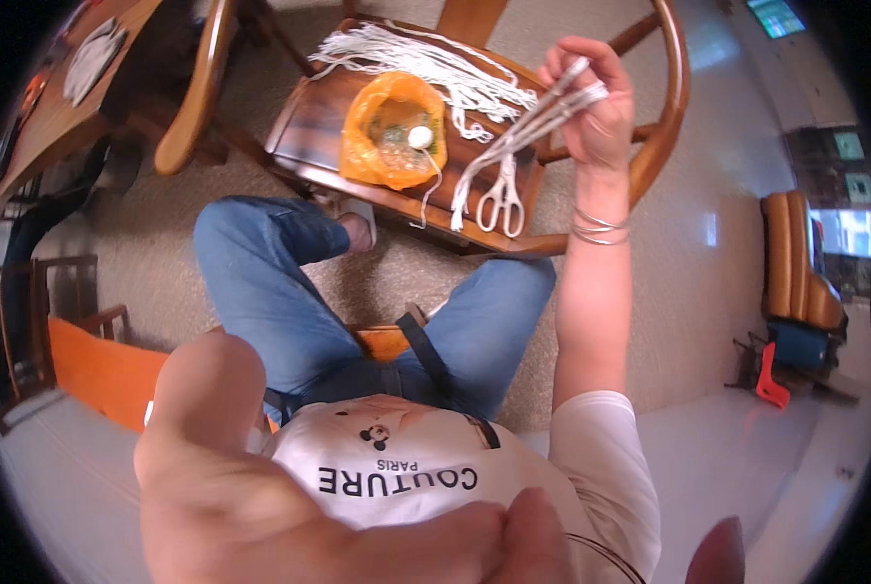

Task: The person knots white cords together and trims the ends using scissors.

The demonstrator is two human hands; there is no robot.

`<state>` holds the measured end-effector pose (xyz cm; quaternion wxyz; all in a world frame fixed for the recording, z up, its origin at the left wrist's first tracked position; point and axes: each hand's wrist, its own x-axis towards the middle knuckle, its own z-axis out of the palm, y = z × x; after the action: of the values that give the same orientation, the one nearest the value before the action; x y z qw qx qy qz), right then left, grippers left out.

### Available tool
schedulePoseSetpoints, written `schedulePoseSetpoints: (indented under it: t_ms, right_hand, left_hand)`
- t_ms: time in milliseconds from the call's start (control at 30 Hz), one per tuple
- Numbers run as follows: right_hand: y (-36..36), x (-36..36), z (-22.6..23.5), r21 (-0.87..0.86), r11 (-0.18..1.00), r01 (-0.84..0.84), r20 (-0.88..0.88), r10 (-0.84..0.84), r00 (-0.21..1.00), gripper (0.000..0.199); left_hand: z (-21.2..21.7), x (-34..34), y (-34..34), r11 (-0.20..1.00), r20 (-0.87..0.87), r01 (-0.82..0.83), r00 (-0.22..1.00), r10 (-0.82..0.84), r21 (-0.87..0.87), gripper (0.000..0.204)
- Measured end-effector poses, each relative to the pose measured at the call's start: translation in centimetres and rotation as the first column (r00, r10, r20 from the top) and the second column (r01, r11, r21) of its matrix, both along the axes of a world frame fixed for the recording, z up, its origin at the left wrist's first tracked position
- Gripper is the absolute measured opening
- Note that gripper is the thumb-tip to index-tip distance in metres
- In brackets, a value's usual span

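Observation:
Raised over the right side of a wooden chair seat, my right hand (599, 107) is closed round one end of a bundle of white cords (528, 131). The bundle slants down to the seat's near edge. Beneath it lies a pair of white-handled scissors (502, 206), their blades partly covered. More loose white strands (426, 63) lie across the back of the seat. An orange plastic bag (362, 141) stands open there, with a round white ball (420, 136) inside and a string trailing out. Close before my chest is my left hand (513, 540), blurred, fingers curled, contents hidden.
The chair's curved wooden arms (674, 107) rise around the seat. A wooden table (129, 58) with a grey cloth (95, 60) stands at the far left. An orange panel (100, 370) is at my left; a brown padded chair (791, 258) and a red object (769, 378) are at the right.

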<state>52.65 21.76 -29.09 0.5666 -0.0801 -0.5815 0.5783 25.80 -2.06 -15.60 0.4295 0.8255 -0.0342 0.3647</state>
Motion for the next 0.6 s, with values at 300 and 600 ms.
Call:
schedulePoseSetpoints:
  t_ms: [300,600]
  right_hand:
    - [-0.5,-0.9,0.1,-0.091,0.996,0.028,-0.04,-0.031,0.999,0.006]
    - [-3.0,-1.2,2.7,0.24,0.902,0.359,0.257,-0.416,0.872,0.002]
  left_hand:
    - [0.7,-5.4,-3.3,0.906,0.251,-0.42,0.873,0.418,-0.046,0.014]
    - [-3.1,0.0,0.9,0.409,0.234,-0.907,0.42,0.877,0.095,0.012]
